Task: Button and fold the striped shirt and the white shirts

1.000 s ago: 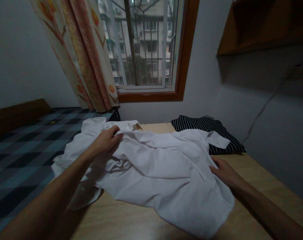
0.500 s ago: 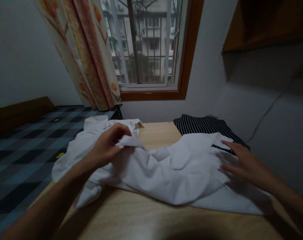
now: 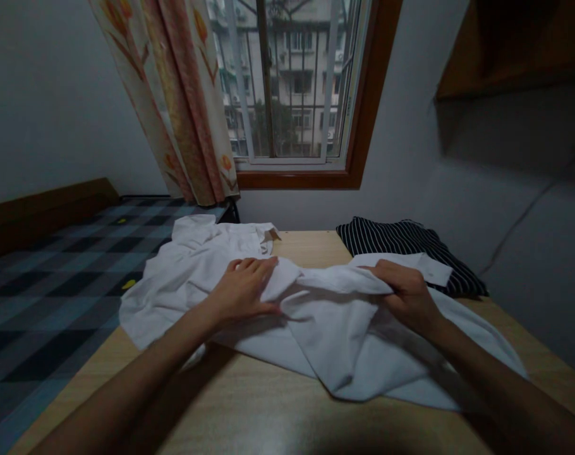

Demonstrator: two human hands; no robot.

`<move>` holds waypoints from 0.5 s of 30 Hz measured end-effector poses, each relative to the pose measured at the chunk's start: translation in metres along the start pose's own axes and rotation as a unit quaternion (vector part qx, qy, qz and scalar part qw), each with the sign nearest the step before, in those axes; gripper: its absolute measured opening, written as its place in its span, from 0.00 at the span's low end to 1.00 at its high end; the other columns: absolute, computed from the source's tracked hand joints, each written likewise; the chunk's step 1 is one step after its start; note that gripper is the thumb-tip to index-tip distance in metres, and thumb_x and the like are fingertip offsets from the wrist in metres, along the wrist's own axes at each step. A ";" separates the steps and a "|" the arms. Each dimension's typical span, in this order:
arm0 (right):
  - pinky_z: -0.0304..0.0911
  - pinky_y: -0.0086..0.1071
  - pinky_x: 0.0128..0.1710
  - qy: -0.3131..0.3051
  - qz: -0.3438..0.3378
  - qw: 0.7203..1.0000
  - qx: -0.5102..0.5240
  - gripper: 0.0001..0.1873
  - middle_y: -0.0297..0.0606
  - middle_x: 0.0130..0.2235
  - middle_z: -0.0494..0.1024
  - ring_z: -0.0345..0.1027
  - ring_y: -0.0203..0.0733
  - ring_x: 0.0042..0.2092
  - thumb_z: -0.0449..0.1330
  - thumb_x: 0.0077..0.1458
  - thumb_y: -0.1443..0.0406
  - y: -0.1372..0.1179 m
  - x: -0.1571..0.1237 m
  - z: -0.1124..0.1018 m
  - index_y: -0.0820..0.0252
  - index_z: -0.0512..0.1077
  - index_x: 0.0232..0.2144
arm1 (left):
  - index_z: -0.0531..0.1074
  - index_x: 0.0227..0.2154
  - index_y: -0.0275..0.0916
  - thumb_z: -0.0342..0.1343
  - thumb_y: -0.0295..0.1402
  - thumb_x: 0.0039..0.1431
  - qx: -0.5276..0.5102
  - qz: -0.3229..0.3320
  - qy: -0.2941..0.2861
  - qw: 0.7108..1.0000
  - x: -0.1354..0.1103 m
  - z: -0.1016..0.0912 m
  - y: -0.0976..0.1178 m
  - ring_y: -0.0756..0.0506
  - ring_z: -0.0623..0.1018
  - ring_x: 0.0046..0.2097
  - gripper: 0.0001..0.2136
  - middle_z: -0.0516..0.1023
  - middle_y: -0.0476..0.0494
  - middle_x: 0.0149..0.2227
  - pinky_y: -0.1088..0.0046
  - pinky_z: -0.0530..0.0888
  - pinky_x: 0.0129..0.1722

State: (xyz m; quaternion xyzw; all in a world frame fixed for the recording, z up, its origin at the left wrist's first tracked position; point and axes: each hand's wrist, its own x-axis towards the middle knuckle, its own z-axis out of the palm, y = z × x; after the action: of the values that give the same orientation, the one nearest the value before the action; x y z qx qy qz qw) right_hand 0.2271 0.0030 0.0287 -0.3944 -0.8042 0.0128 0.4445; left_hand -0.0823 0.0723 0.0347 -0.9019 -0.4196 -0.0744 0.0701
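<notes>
A white shirt lies crumpled across a light wooden table. My left hand is closed on a fold of the shirt near its middle, fingers curled over the cloth. My right hand grips the same raised fold further right, fingers wrapped round it. Between the two hands the cloth is gathered into a ridge. One cuff of the shirt rests on a black striped garment at the table's far right.
A bed with a dark checked cover stands left of the table. A flowered curtain hangs beside a barred window. A grey wall runs along the right, with a wooden shelf above.
My right hand came in from the shirt's right edge and closed on the cloth. My left hand shifted right, and both now hold one fold. The shirt is bunched more toward the middle.
</notes>
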 end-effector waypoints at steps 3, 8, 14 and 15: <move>0.63 0.29 0.32 0.009 -0.083 0.994 -0.068 0.22 0.39 0.33 0.77 0.71 0.39 0.34 0.49 0.52 0.74 0.013 -0.012 -0.021 0.58 0.75 0.45 | 0.62 0.56 0.38 0.59 0.46 0.50 0.029 -0.035 0.000 0.999 0.005 0.018 -0.020 0.35 0.70 0.54 0.32 0.71 0.34 0.54 0.54 0.59 0.55; 0.59 0.29 0.29 0.006 -0.158 0.943 -0.292 0.14 0.38 0.27 0.76 0.69 0.39 0.29 0.54 0.59 0.68 0.042 -0.037 -0.050 0.60 0.76 0.45 | 0.71 0.40 0.40 0.51 0.30 0.52 0.024 -0.100 0.081 0.991 0.010 0.016 -0.036 0.41 0.77 0.38 0.11 0.78 0.43 0.34 0.68 0.67 0.39; 0.57 0.34 0.32 0.004 0.022 0.893 -0.450 0.14 0.43 0.31 0.76 0.68 0.46 0.34 0.55 0.54 0.66 0.075 -0.051 -0.072 0.60 0.77 0.41 | 0.72 0.43 0.36 0.51 0.34 0.54 -0.005 -0.211 0.343 0.915 0.011 -0.017 -0.044 0.46 0.75 0.32 0.15 0.76 0.46 0.30 0.74 0.66 0.33; 0.57 0.36 0.34 0.029 0.066 0.888 -0.454 0.14 0.44 0.32 0.76 0.67 0.48 0.35 0.55 0.52 0.66 0.080 -0.050 -0.073 0.60 0.77 0.39 | 0.72 0.43 0.35 0.50 0.35 0.56 -0.014 -0.210 0.372 0.904 0.011 -0.022 -0.044 0.46 0.75 0.34 0.15 0.76 0.45 0.32 0.74 0.66 0.35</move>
State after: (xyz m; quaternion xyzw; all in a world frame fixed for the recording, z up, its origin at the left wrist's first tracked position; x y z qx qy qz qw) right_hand 0.3446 0.0016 0.0077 -0.6052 -0.6811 -0.3363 0.2383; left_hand -0.1109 0.1044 0.0613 -0.7009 -0.5415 -0.4230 0.1915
